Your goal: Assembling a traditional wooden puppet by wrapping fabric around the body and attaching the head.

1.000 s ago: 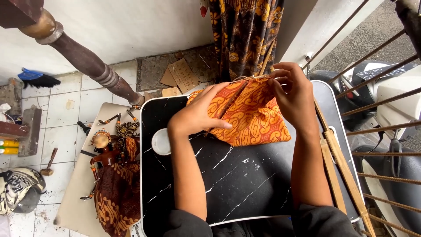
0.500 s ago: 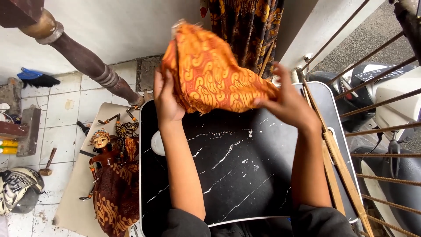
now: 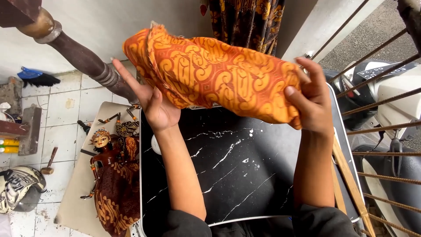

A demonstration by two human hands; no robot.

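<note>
Orange patterned cloth (image 3: 215,74), held up over a black marble-look tabletop (image 3: 237,171).

Left hand (image 3: 151,103): fingers apart, palm under the cloth's left end. Right hand (image 3: 309,98): fingers clamped on the right end, thumb over the fabric. The cloth hides the table's far edge. Puppet in brown batik (image 3: 109,175) lies on a board at left, lower part cut off; helmet (image 3: 17,188) at near left, partly cropped.
</note>
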